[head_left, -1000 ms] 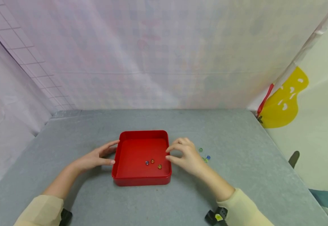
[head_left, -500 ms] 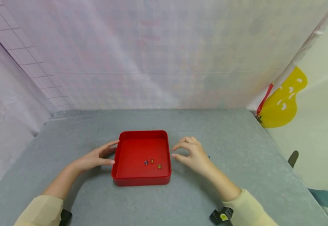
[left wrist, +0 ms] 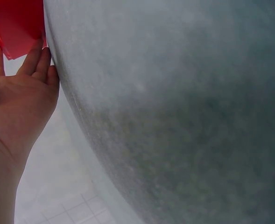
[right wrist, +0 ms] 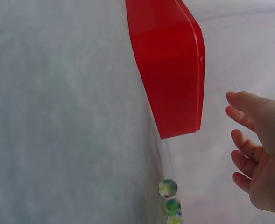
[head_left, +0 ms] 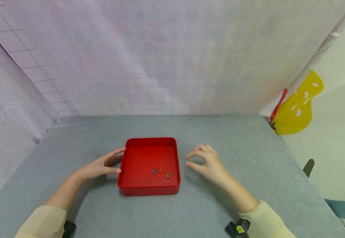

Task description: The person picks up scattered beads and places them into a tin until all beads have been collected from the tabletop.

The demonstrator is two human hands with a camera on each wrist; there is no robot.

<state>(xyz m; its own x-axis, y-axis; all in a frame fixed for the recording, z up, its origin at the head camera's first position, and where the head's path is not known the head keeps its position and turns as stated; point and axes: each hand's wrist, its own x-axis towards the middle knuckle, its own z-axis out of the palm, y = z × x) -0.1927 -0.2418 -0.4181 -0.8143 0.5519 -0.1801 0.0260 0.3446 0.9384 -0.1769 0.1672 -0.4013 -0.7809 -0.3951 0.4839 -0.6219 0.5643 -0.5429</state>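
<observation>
A square red tray [head_left: 148, 155] sits on the grey table, holding a bluish marble [head_left: 154, 172], an orange marble [head_left: 160, 170] and a yellowish marble [head_left: 168, 175]. Against the tray's left side rests my left hand [head_left: 96, 169], its fingers extended along the wall. To the right of the tray, my right hand [head_left: 209, 165] hovers with thumb and index finger apart and nothing between them. The right wrist view shows several more marbles on the table, including a green marble [right wrist: 172, 206]; in the head view my right hand hides them.
The grey table [head_left: 107, 211] reaches back to a pale curtain [head_left: 166, 66]. At the right hangs a white cloth with a yellow printed shape [head_left: 297, 112].
My right hand has drawn back rightward from the tray's rim and now covers the marbles on the table. My left hand stays at the tray's left side.
</observation>
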